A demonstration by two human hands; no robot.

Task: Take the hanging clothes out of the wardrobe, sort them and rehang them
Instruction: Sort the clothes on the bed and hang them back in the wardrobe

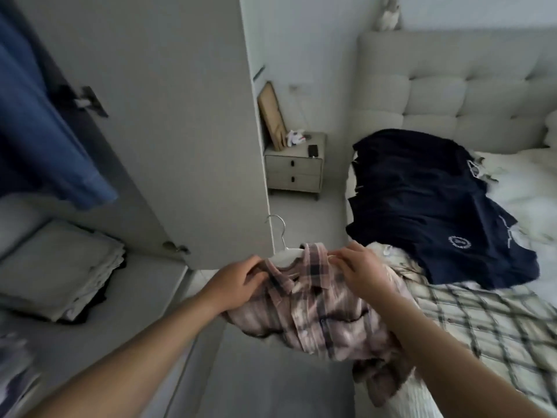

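- Holding a pink plaid shirt (316, 309) at the edge of the bed (530, 182), both hands work at its collar end; the shirt is on a white hanger (284, 254) whose metal hook points up and to the left.
- Left hand (238, 282): fingers curled round the left shoulder of the shirt, gripping fabric and hanger arm together.
- Right hand (360, 271): fingers bent, pinching the fabric at the right side of the collar.
- Shirt body is bunched and hangs down from the hands, partly draped over the bed's near corner.
- On the bed, just right of the shirt, lies a light checked garment (488, 321) with dark lines, spread flat.
- Beyond it, a pile of dark navy garments (422, 200) lies on the bed below the padded headboard (470, 95); white printed emblems show on the topmost pieces.
- Wardrobe door (180, 131) stands open to the left of the hands; a blue garment (45, 140) hangs inside the wardrobe at far left.
- Folded light-coloured linens (63, 267) are stacked on a wardrobe shelf at lower left.
- Bedside cabinet (295, 170) with two drawers stands between wardrobe and bed; a flat brown item leans on top of it, with a small dark object beside; details too blurred to identify.
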